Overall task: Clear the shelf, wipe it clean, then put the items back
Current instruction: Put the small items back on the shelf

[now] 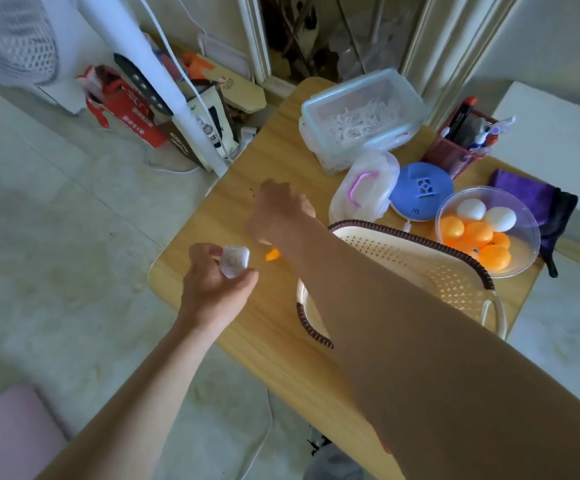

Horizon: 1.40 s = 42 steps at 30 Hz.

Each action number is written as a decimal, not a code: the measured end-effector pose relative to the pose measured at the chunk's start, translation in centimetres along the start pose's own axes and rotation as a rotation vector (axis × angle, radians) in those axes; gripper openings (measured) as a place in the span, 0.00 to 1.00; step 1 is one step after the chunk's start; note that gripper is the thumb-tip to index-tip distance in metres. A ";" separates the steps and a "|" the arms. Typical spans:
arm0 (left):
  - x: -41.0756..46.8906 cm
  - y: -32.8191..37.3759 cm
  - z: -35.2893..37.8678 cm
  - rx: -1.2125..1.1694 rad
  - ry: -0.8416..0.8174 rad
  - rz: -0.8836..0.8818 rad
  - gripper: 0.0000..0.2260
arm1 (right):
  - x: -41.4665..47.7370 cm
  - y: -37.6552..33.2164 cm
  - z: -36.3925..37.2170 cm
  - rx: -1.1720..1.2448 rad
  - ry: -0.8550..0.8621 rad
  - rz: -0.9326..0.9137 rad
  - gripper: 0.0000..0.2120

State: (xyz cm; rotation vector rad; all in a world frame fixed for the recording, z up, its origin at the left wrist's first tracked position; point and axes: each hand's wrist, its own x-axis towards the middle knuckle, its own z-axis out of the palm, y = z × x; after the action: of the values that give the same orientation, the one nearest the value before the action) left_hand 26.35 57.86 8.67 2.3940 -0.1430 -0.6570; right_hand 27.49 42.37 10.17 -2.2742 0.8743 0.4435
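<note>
My left hand [214, 285] holds a small clear plastic box [234, 261] over the near left corner of the wooden shelf top [247, 341]. My right hand [279, 213] reaches across just beyond it, fingers curled down over a small orange thing [272, 254] on the wood; whether it grips that thing is hidden. A cream perforated basket with a brown rim [420, 268] lies under my right forearm. Behind it stand a clear bowl of orange and white balls [487, 230], a blue round lid-like device [420, 192], a small tub with a pink handle [363, 192] and a large clear lidded container [361, 116].
A red mesh pen holder [458, 147] and a purple cloth [531, 199] sit at the far right. A white fan pole [163, 98] and boxes and bags [136, 112] crowd the floor on the left. A pink stool [11, 434] is at the bottom left.
</note>
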 end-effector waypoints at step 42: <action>-63.6 36.1 49.6 0.195 -0.987 0.747 0.24 | -66.8 68.9 -15.3 1.681 1.137 0.602 0.07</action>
State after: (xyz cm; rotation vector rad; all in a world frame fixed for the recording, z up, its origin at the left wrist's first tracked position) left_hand -51.04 18.29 24.49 1.7333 -1.4624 -1.3855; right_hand -66.97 24.37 24.23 -0.4621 1.5273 -1.1146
